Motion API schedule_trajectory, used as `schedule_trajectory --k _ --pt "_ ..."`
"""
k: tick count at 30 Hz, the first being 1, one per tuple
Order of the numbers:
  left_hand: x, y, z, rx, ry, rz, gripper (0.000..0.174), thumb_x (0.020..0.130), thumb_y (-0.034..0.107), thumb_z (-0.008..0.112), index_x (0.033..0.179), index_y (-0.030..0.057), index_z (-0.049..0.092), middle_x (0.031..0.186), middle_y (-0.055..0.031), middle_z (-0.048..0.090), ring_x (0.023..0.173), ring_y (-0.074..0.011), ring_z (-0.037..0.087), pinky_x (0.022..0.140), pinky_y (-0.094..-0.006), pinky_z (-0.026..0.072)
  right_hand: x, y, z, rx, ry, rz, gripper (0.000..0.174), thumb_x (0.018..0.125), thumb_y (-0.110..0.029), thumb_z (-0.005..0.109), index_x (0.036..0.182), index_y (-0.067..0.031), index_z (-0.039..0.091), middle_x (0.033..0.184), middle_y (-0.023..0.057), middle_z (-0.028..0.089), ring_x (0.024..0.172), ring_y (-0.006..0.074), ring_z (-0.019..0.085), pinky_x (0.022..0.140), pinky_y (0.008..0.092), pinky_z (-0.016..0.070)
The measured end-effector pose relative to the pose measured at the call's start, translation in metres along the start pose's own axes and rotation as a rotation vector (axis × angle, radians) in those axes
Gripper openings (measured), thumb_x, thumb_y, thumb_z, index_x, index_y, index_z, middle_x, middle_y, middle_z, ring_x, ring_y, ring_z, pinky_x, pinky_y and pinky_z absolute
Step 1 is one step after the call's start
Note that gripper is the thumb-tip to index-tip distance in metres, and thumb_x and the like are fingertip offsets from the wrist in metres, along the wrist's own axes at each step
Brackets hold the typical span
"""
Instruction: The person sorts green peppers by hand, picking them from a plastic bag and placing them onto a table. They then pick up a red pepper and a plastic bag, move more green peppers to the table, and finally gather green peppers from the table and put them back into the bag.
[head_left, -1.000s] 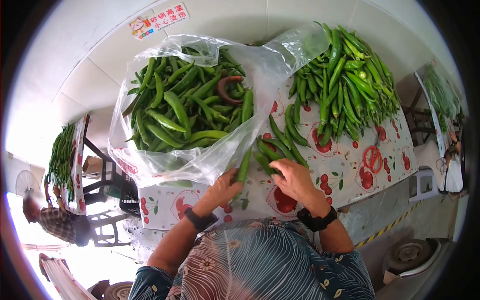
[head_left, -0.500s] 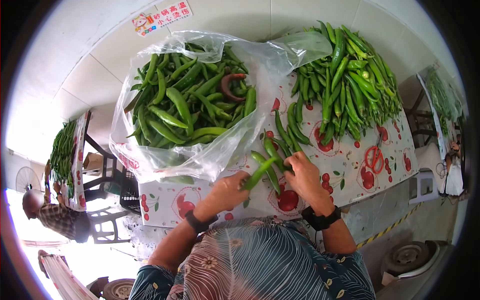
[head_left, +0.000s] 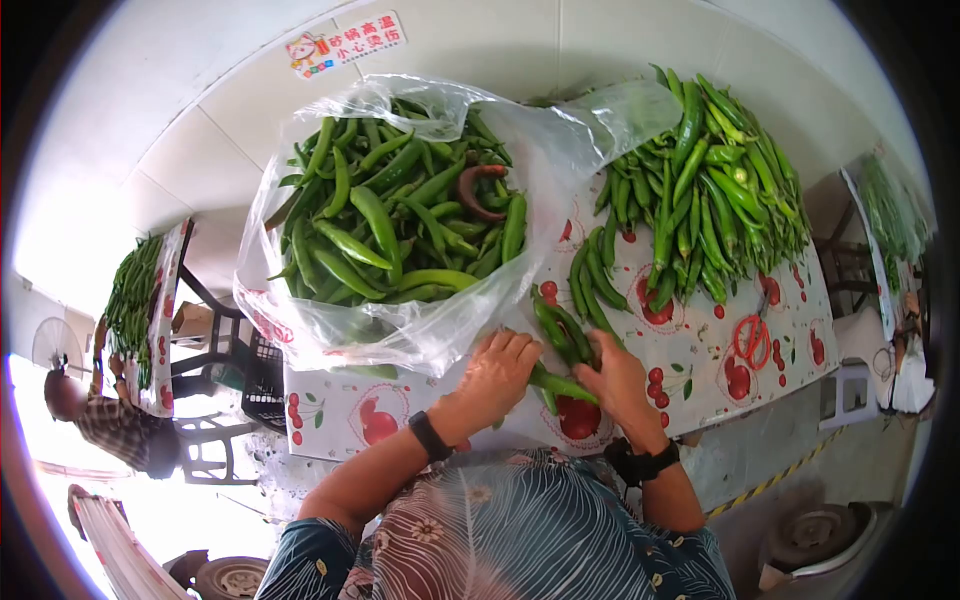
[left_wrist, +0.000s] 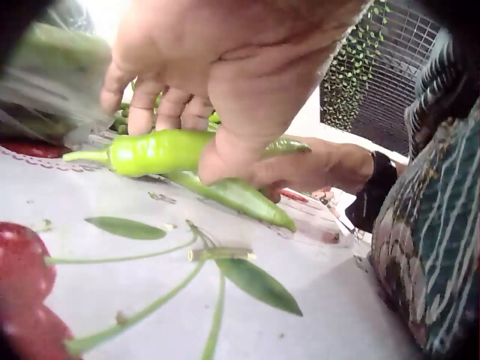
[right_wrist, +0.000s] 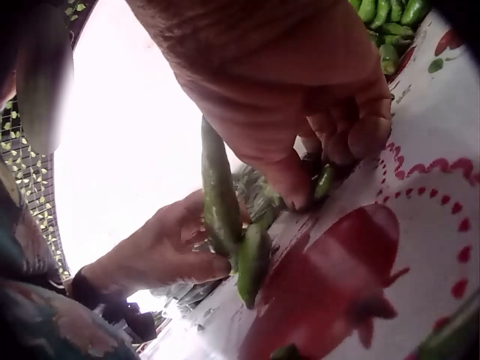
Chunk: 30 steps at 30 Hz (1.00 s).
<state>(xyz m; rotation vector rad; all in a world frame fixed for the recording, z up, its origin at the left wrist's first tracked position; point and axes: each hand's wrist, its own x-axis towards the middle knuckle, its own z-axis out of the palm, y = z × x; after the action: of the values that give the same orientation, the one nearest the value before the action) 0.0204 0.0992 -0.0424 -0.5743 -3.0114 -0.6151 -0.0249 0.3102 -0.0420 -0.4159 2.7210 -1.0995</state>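
The left hand (head_left: pixel 500 378), at the lower centre of the head view, has thumb and fingers closed round a green pepper (left_wrist: pixel 161 152). Just right of it, the right hand (head_left: pixel 618 388), fingers curled, pinches another pepper (right_wrist: pixel 325 180) over the tablecloth (head_left: pixel 345 405). A plastic bag (head_left: pixel 330 325) full of peppers sits upper left; a pepper pile (head_left: pixel 715 200) lies upper right, red-handled scissors (head_left: pixel 752 342) below.

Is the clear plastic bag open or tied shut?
Open: the clear plastic bag has its mouth spread wide, with a heap of long green peppers showing uncovered inside it.
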Motion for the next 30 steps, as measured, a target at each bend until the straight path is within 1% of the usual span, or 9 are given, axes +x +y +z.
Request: schedule_trajectory --k 8,12,15,18,20,23,26,29,30 --pt "-0.007 -0.013 0.000 -0.041 -0.057 0.103 0.058 0.066 0.008 0.067 0.122 0.0097 0.050 0.121 -0.0106 0.050 0.122 -0.0329 0.042 0.102 -0.0496 0.0352 -0.002 0.012 -0.017 0.516 0.252 -0.011 0.022 0.088 -0.014 0.056 0.104 -0.0003 0.060 0.081 0.0029 0.060 0.063 0.0082 0.053 0.056 0.0205 0.0427" --pt "-0.010 -0.008 -0.001 0.013 -0.108 0.081 0.053 0.069 0.008 0.064 0.121 0.0082 0.050 0.125 -0.0127 0.048 0.127 -0.0338 0.038 0.102 -0.0530 0.0336 -0.001 0.003 -0.048 0.860 0.446 0.002 0.018 0.085 -0.007 0.057 0.103 -0.0013 0.058 0.074 0.0019 0.057 0.060 0.0070 0.047 0.054 0.0220 0.0383" --pt "-0.014 -0.006 0.007 0.075 -0.057 0.079 0.051 0.071 0.008 0.062 0.121 0.0079 0.050 0.126 -0.0144 0.046 0.128 -0.0341 0.037 0.103 -0.0542 0.0323 0.010 -0.011 -0.065 1.197 0.494 -0.187 0.022 0.086 -0.006 0.056 0.107 -0.0023 0.056 0.074 0.0030 0.057 0.061 0.0077 0.049 0.055 0.0226 0.0395" --pt "-0.015 -0.004 0.007 0.042 -0.081 0.059 0.051 0.072 0.008 0.062 0.122 0.0080 0.050 0.128 -0.0153 0.045 0.129 -0.0347 0.036 0.105 -0.0547 0.0300 0.035 -0.067 -0.069 0.984 0.482 -0.161 0.033 0.087 -0.010 0.059 0.117 -0.0010 0.052 0.096 0.0093 0.060 0.073 0.0138 0.057 0.066 0.0278 0.0491" --pt "-0.015 -0.003 0.006 0.033 -0.119 0.032 0.053 0.071 0.009 0.063 0.122 0.0081 0.049 0.130 -0.0158 0.043 0.130 -0.0350 0.034 0.107 -0.0547 0.0280 0.042 -0.126 -0.061 0.893 0.204 -0.380 0.038 0.087 -0.011 0.060 0.122 -0.0006 0.050 0.110 0.0124 0.059 0.084 0.0159 0.061 0.076 0.0288 0.0506" --pt "-0.015 -0.002 -0.009 -0.034 -0.220 0.024 0.057 0.069 0.009 0.065 0.123 0.0081 0.049 0.132 -0.0164 0.042 0.133 -0.0350 0.031 0.108 -0.0541 0.0255 0.052 -0.126 -0.048 0.452 0.132 -0.581 0.038 0.086 -0.012 0.063 0.121 -0.0010 0.052 0.111 0.0120 0.062 0.088 0.0163 0.062 0.080 0.0294 0.0504" --pt "-0.021 -0.006 -0.002 -0.050 -0.144 0.039 0.060 0.067 0.009 0.068 0.124 0.0082 0.049 0.133 -0.0169 0.041 0.133 -0.0345 0.032 0.109 -0.0531 0.0246 0.045 -0.098 -0.040 0.652 0.074 -0.335 0.034 0.086 -0.009 0.064 0.117 0.0011 0.055 0.098 0.0077 0.063 0.088 0.0143 0.060 0.077 0.0266 0.0491" --pt "-0.023 -0.005 0.001 -0.058 -0.100 0.032 0.059 0.067 0.008 0.067 0.123 0.0082 0.049 0.134 -0.0165 0.041 0.133 -0.0342 0.032 0.109 -0.0526 0.0250 0.040 -0.056 -0.041 0.470 0.016 -0.199 0.033 0.084 -0.011 0.066 0.114 0.0001 0.057 0.093 0.0056 0.063 0.084 0.0098 0.058 0.075 0.0240 0.0479" --pt "-0.022 -0.005 0.001 -0.074 -0.111 0.029 0.059 0.067 0.008 0.067 0.123 0.0082 0.049 0.134 -0.0163 0.041 0.133 -0.0342 0.032 0.109 -0.0526 0.0253 0.037 -0.047 -0.038 0.359 -0.016 -0.141 0.034 0.083 -0.012 0.067 0.113 -0.0012 0.057 0.094 0.0080 0.064 0.083 0.0140 0.060 0.074 0.0274 0.0488"
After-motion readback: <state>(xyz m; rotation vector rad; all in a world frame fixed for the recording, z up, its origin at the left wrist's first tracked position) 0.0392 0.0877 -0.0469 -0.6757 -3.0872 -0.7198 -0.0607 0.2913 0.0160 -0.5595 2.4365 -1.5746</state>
